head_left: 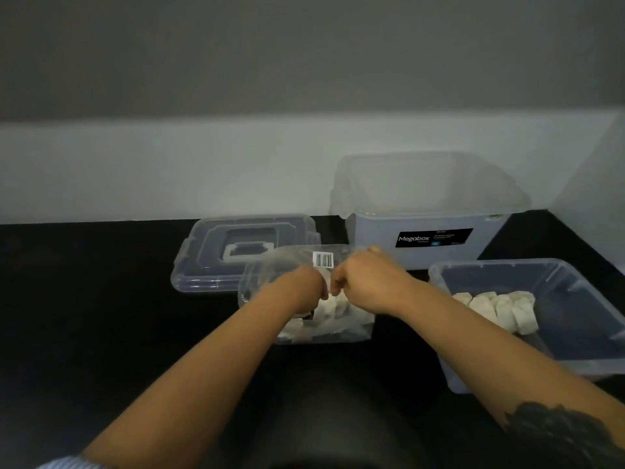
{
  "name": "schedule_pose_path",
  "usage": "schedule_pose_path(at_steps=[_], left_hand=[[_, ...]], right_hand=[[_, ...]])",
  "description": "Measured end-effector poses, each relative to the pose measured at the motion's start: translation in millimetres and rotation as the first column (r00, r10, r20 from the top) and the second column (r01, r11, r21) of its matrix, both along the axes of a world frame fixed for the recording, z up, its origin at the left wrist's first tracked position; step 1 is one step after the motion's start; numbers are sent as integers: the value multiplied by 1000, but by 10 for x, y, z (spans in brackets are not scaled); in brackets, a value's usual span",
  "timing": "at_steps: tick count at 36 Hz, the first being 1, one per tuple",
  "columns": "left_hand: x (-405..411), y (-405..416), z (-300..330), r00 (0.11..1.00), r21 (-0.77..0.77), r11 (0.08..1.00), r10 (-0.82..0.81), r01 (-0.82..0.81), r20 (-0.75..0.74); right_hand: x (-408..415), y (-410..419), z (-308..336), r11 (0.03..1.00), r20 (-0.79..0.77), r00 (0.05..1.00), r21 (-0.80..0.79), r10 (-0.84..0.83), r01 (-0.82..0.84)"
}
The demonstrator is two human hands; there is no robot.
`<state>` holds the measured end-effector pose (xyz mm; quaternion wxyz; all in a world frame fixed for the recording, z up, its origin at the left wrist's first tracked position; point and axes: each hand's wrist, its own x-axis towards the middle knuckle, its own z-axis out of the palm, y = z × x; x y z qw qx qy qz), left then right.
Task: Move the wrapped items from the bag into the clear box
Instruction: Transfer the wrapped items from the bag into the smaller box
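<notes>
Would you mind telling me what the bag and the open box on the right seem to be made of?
The bag looks like thin, clear, glossy plastic film: it wrinkles and shows the white items inside. The open box appears to be rigid translucent plastic with a smooth finish, its moulded rim holding shape.

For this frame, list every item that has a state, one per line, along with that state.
Bag: on the table, both hands at its top, white wrapped items still inside.
Left hand: closed on the bag.
Right hand: closed on the bag.
Clear box: open, several wrapped items inside.
Lid: off, lying flat.
Large tub: uncovered; contents unclear.
</notes>
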<state>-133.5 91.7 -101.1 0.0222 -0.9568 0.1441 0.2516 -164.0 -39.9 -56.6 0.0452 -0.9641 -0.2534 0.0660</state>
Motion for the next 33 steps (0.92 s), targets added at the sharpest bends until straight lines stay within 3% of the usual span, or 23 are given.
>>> schedule_pose_path(at_steps=[7,10,14,19,26,33], left_hand=[[166,-61,-260,996,52,996,76,-74,-37],[171,-82,-390,989,-13,988,151,-151,-12],[135,-81,-440,987,-84,987,144,-138,71],[113,-94,-415,983,-110,977,184,-183,-3],[89,-37,-370,983,-112,992,83,-65,161],[101,124,-108,978,3,978,206,-206,7]], right_hand=[[-49,-7,-69,996,68,997,-72,-42,47],[-75,-19,-104,995,65,996,-77,-63,68],[-73,-38,-128,991,41,995,-89,-96,100],[-38,-61,-98,984,42,990,-109,-136,140],[-1,-49,-65,979,52,987,-132,-152,157],[113,111,-75,986,-13,993,-127,-115,112]])
